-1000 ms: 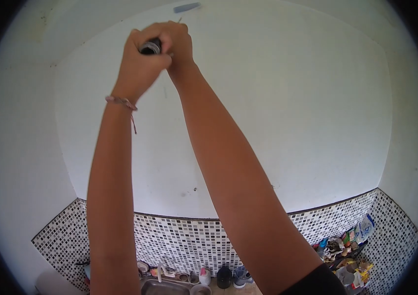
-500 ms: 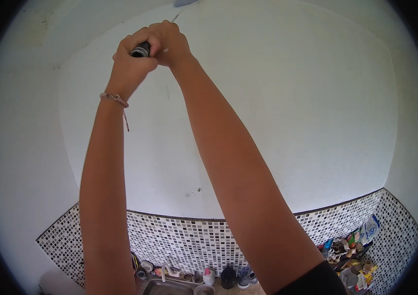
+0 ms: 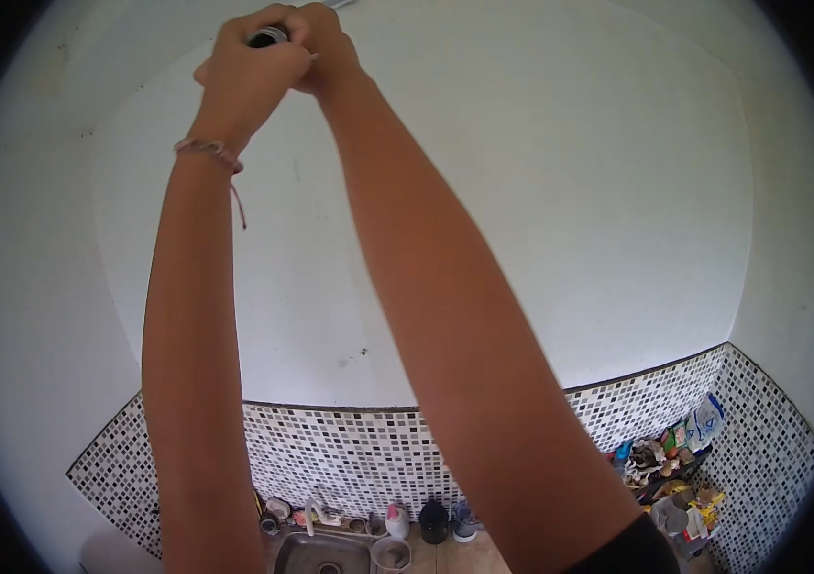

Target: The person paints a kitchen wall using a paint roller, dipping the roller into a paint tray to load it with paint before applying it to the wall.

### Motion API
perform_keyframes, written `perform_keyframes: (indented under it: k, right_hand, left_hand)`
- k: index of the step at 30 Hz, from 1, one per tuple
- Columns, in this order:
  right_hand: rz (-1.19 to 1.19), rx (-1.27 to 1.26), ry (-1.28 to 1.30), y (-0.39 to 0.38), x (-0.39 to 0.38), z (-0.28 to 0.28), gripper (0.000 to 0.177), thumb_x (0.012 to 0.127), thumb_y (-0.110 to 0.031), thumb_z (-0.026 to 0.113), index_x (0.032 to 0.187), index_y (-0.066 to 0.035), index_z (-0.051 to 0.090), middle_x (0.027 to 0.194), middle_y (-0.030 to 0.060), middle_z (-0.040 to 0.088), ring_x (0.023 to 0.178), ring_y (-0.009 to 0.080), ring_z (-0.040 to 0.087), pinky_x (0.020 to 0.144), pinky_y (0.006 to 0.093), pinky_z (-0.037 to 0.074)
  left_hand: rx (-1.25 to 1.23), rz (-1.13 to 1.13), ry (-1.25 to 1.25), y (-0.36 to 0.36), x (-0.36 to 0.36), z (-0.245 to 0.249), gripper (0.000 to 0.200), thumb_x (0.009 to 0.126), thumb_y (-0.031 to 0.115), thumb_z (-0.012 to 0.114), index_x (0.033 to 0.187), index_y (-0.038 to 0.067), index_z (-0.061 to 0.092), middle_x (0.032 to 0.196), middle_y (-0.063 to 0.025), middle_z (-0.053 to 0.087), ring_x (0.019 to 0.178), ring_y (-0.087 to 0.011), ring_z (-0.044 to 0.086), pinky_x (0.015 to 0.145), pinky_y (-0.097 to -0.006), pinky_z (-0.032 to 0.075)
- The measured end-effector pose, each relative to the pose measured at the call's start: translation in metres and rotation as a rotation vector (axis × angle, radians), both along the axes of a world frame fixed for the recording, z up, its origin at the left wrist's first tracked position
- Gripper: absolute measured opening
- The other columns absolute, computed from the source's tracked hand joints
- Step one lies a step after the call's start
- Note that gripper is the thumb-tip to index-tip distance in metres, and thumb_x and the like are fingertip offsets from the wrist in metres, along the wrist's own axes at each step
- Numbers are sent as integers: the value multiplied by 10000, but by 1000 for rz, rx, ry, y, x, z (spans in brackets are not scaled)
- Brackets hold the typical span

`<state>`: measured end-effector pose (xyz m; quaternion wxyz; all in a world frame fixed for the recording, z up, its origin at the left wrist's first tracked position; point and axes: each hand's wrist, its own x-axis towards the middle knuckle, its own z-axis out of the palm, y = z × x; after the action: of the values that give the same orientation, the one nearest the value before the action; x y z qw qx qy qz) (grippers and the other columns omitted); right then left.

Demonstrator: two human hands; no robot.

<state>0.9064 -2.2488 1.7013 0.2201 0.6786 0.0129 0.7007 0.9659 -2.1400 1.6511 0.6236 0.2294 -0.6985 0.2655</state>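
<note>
Both my arms reach up high against a white wall. My left hand, with a cord bracelet on the wrist, is closed around a small dark cylindrical fitting with a metal rim. My right hand presses against it from the right, fingers curled at the same fitting. What the fitting is fixed to is hidden by my hands and the top of the view.
Far below, a band of black-and-white mosaic tile runs along the wall. A steel sink with a tap, bottles and cups lies under it. A shelf of packets and clutter stands at the lower right corner.
Both hands with the dark fitting have risen toward the top of the view and shifted slightly left. The grey object on the wall above them has left the frame.
</note>
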Motion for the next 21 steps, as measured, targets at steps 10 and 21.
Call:
perform_keyframes:
  k: [10, 21]
  right_hand:
    - [60, -105, -123, 17, 17, -55, 194, 583, -252, 691, 574, -87, 591, 599, 90, 608, 579, 295, 596, 530, 362, 488]
    - [78, 199, -117, 77, 20, -63, 264, 470, -235, 725, 450, -109, 494, 472, 42, 524, 444, 221, 506, 418, 319, 405]
  left_hand:
    - [-35, 114, -68, 23, 9, -52, 114, 567, 36, 502, 643, 92, 438, 651, 30, 466, 701, -138, 372, 600, -264, 335]
    - [224, -97, -46, 77, 14, -38, 135, 516, 29, 442, 605, 89, 361, 700, 8, 415, 612, -86, 278, 500, -229, 210]
